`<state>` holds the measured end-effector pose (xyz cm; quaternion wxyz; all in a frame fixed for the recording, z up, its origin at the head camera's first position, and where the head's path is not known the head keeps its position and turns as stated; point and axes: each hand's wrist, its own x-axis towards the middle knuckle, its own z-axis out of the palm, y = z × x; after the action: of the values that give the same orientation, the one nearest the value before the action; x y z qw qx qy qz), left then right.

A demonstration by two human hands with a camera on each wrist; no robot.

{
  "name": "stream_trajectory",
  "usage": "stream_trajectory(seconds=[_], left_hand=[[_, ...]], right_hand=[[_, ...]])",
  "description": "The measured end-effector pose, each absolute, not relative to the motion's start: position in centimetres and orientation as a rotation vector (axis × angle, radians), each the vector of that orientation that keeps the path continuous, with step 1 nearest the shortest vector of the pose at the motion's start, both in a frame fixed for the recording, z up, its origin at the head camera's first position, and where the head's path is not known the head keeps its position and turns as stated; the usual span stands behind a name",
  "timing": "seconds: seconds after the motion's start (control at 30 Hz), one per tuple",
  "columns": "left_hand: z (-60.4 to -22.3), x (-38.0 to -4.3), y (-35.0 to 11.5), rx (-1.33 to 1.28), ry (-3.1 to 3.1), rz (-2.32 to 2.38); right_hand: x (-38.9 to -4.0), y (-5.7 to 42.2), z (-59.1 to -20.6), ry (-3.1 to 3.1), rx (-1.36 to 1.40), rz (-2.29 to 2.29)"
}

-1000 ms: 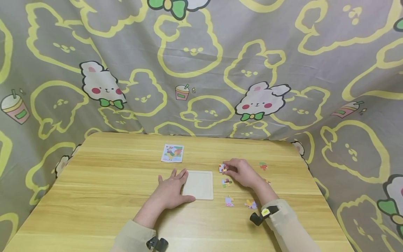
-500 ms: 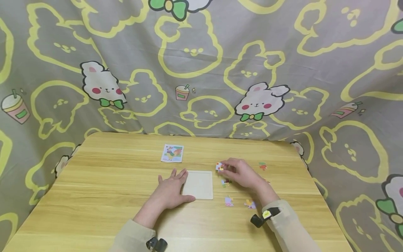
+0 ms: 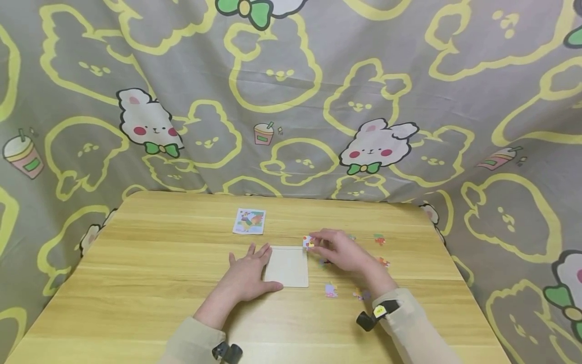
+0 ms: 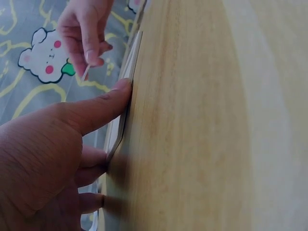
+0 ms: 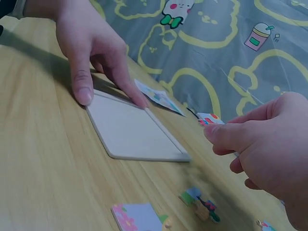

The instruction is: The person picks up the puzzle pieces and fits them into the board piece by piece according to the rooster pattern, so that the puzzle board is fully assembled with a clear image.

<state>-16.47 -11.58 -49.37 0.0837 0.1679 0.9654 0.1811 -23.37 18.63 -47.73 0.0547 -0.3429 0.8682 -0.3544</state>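
A pale square puzzle tray (image 3: 287,268) with a raised rim lies on the table. My left hand (image 3: 247,275) holds its left side, thumb at the near corner and fingers spread to the far corner. Pinched between the thumb and fingers of my right hand (image 3: 338,248) is a puzzle piece (image 3: 307,242) with red and yellow patches. It is held up at the tray's far right corner in the head view. In the right wrist view, the piece (image 5: 210,118) sticks out past the thumb tip, partly covered by the fingers.
A picture card (image 3: 249,221) of a colourful bird lies beyond the tray. Several loose puzzle pieces lie right of it, among them a lilac one (image 3: 331,290), an orange one (image 3: 383,262) and a red-green one (image 3: 379,239). A patterned curtain (image 3: 291,101) hangs behind the table (image 3: 136,303).
My right hand has moved left with the puzzle piece, from above the loose pieces to the tray's far right corner. My left hand has stayed at the tray.
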Motion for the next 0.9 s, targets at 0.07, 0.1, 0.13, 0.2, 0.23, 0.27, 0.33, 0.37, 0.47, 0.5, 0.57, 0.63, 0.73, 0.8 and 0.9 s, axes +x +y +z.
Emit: stream_trajectory(seconds=[0.07, 0.1, 0.13, 0.2, 0.23, 0.27, 0.33, 0.37, 0.47, 0.5, 0.57, 0.63, 0.73, 0.8, 0.9], left_hand=[[-49.3, -16.5, -11.5, 0.503, 2.883, 0.543], [-49.3, -16.5, -11.5, 0.505, 2.884, 0.543], [-49.3, -16.6, -11.4, 0.506, 2.885, 0.543], [-49.2, -16.6, -11.4, 0.507, 2.884, 0.546], [-49.2, -16.5, -11.4, 0.507, 2.883, 0.548], [-49.2, -16.5, -11.4, 0.506, 2.883, 0.551], [-49.1, -16.5, -11.4, 0.501, 2.88, 0.552], [-49.1, -16.4, -11.4, 0.498, 2.878, 0.55], [-49.0, -16.4, -11.4, 0.495, 2.879, 0.545], [-49.0, -16.4, -11.4, 0.494, 2.88, 0.546], [-49.0, -16.4, -11.4, 0.496, 2.884, 0.544], [-49.0, -16.5, -11.4, 0.499, 2.888, 0.542], [-49.0, -16.5, -11.5, 0.505, 2.892, 0.537], [-48.9, -16.5, -11.5, 0.51, 2.894, 0.536], [-48.9, -16.5, -11.5, 0.517, 2.897, 0.534]], right_hand=[[-23.4, 18.3, -47.8, 2.633, -1.048, -1.08], [-23.5, 18.2, -47.9, 2.636, -1.06, -1.078], [-23.5, 18.0, -47.9, 2.639, -1.074, -1.074], [-23.6, 17.6, -48.1, 2.642, -1.091, -1.066], [-23.7, 17.4, -48.2, 2.64, -1.102, -1.062], [-23.7, 17.1, -48.3, 2.639, -1.107, -1.051], [-23.7, 16.6, -48.5, 2.634, -1.113, -1.028], [-23.8, 16.3, -48.6, 2.629, -1.119, -1.022], [-23.8, 15.5, -48.8, 2.623, -1.14, -0.996], [-23.8, 15.2, -48.8, 2.625, -1.144, -0.992], [-23.8, 14.7, -49.0, 2.634, -1.157, -0.984], [-23.8, 14.3, -49.0, 2.643, -1.157, -0.969], [-23.8, 13.7, -49.3, 2.657, -1.159, -0.936], [-23.8, 13.4, -49.5, 2.665, -1.165, -0.917], [-23.7, 12.9, -49.7, 2.7, -1.177, -0.884]])
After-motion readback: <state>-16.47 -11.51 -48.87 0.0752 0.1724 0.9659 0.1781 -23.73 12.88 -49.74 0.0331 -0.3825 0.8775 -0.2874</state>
